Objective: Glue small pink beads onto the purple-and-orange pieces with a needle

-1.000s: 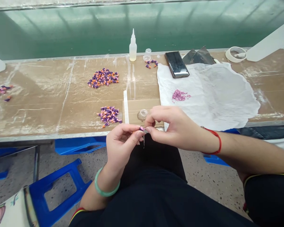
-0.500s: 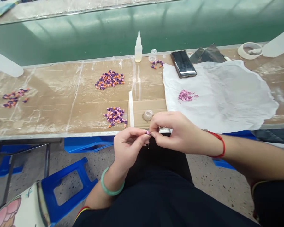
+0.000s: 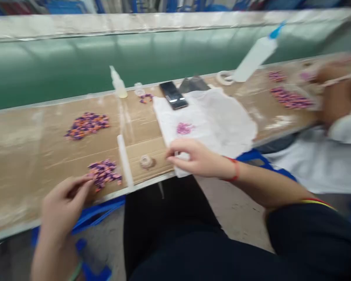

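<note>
The view is smeared by motion. My left hand reaches over the table's front edge, its thumb and fingers apart and just short of the near heap of purple and orange pieces. My right hand rests at the near edge of the white sheet, its fingers curled into a pinch; what they hold is hidden. A small clear cap and a white strip lie between my hands. A little heap of pink beads sits on the sheet.
A larger purple-orange heap lies further back. A glue bottle, a phone, a tape roll and a big white bottle line the far edge. Another person's hand works at more pieces on the right.
My hands were pinched together on one small purple piece over my lap. They have parted: the left went to the near heap, the right to the sheet's edge. The view swung right.
</note>
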`<state>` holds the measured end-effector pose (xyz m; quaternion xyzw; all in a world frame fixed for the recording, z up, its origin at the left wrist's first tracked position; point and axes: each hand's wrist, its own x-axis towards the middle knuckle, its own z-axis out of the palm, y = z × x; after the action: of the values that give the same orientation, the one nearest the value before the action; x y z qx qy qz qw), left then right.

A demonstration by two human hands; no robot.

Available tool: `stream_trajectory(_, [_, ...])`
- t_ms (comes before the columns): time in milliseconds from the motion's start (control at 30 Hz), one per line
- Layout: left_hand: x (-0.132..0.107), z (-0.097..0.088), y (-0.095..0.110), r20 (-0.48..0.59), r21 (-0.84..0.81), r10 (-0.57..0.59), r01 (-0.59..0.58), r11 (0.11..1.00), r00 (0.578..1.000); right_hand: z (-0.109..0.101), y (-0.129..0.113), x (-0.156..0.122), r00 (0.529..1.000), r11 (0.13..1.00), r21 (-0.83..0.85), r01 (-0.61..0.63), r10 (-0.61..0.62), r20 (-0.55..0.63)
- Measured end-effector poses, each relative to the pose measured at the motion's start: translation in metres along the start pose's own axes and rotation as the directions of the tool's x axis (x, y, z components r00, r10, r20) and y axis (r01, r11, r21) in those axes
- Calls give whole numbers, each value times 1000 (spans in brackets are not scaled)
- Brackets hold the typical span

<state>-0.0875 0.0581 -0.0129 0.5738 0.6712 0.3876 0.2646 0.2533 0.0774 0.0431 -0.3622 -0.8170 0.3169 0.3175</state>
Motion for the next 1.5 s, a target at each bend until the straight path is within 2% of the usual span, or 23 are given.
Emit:
stream_trajectory(33, [4,-6,0,0,120,42,-41,992,999,-4,2,-5,999,999,-21,-33,33,-12])
stream_trajectory(67, [8,-10,0,50,191,83,-91,977,995,-7,5,-9,996,995,-56,-85,84,-6])
stream_trajectory(133, [16,-15,-1,120,249,101,-128,960,988,-13,13,-15,988,982,-110,-156,156,-15])
stream_trajectory(233, [33,-17,-4,100,273,67,-92,958,993,-16,28,-18,978,966,-154,-208,204,-41])
stream_trajectory(300, [50,-16,-4,37,320,68,-76,944,997,-17,34,-19,973,957,-174,-231,223,-61])
stream_trajectory(400, [84,-10,-1,-32,440,102,-77,895,994,-16,34,-18,964,945,-194,-262,249,-90])
stream_trajectory(500, [122,2,1,-23,516,127,-97,851,992,-14,33,-17,959,940,-193,-281,266,-99])
stream_trajectory(600, [147,12,2,10,593,130,-111,797,991,-14,34,-18,952,934,-189,-302,286,-107])
stream_trajectory(733, [151,15,4,74,670,95,-120,732,993,-19,34,-22,933,914,-193,-357,337,-127])
stream_trajectory(867, [137,12,9,133,708,60,-137,693,989,-25,34,-24,919,899,-202,-388,361,-157])
stream_trajectory(1000, [126,11,16,168,705,84,-179,687,982,-28,33,-24,922,908,-188,-375,344,-180])
stream_trajectory(1100, [120,6,21,169,618,123,-203,760,978,-31,30,-26,915,910,-175,-377,336,-224])
stream_trajectory(1200, [107,1,26,173,397,114,-175,901,978,-39,32,-27,898,909,-160,-384,328,-292])
stream_trajectory(1267, [94,-1,30,229,182,40,-83,980,973,-45,40,-28,886,902,-175,-394,322,-333])
stream_trajectory(1300, [86,-1,32,259,37,-21,11,999,966,-48,46,-29,885,894,-202,-401,320,-339])
stream_trajectory(1333, [78,0,35,287,-113,-79,116,987,955,-50,54,-30,887,885,-233,-402,314,-339])
stream_trajectory(1400, [60,5,43,322,-341,-159,271,900,933,-51,70,-31,907,873,-306,-379,285,-311])
stream_trajectory(1500, [35,17,58,358,-513,-200,371,774,912,-44,90,-29,944,865,-399,-306,222,-243])
